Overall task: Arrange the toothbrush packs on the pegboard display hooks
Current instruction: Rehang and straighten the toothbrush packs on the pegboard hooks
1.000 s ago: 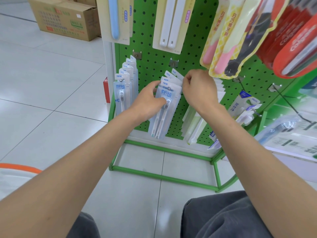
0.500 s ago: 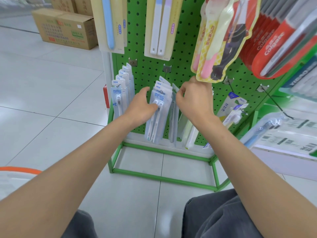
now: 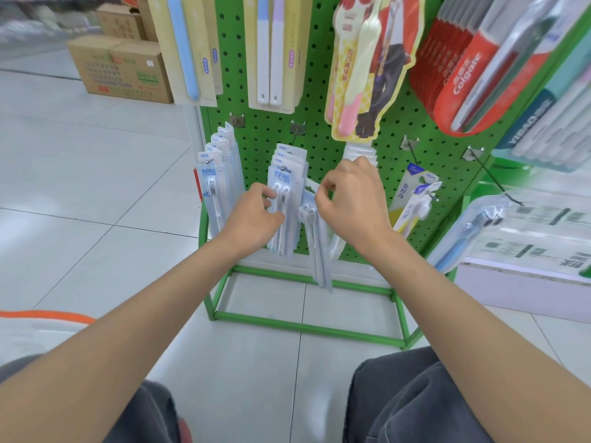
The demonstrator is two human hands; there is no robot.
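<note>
While pinching loose pack by its top in right hand, dangling vertical, aim up-left for hook tip. Nearer though: left hand, gripping hung stack.

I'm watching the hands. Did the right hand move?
Yes. The right hand has shifted rightward, off the middle stack of blue-and-clear plastic toothbrush packs hanging on the green perforated pegboard.

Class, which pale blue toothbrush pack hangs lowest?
The pack pinched by the right hand: its foot drops past the pegboard's lower edge, while the hooked far-left stack and middle stack end higher.
</note>
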